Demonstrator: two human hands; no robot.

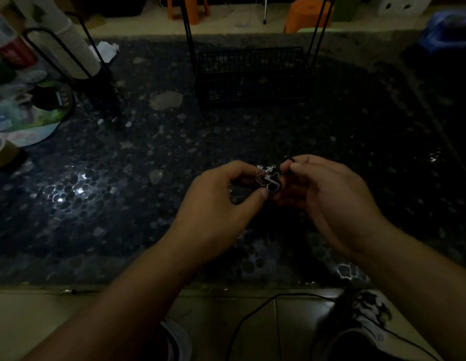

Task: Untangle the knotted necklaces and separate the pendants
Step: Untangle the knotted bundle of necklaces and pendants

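Note:
A small tangle of necklaces (pixel 268 178), thin silver chain with clasps and dark cord, hangs between my two hands just above the dark speckled table (pixel 127 178). My left hand (pixel 221 201) pinches the knot from the left with thumb and curled fingers. My right hand (pixel 328 188) pinches a dark cord loop at the knot's upper right between thumb and forefinger. The light is dim and I cannot make out single pendants.
A black wire basket (pixel 250 76) on thin legs stands at the back centre. A stack of paper cups (pixel 70 45) in a black holder and cluttered packets (pixel 23 105) fill the left. A black cable (pixel 255 313) runs over the floor tiles below the table's edge.

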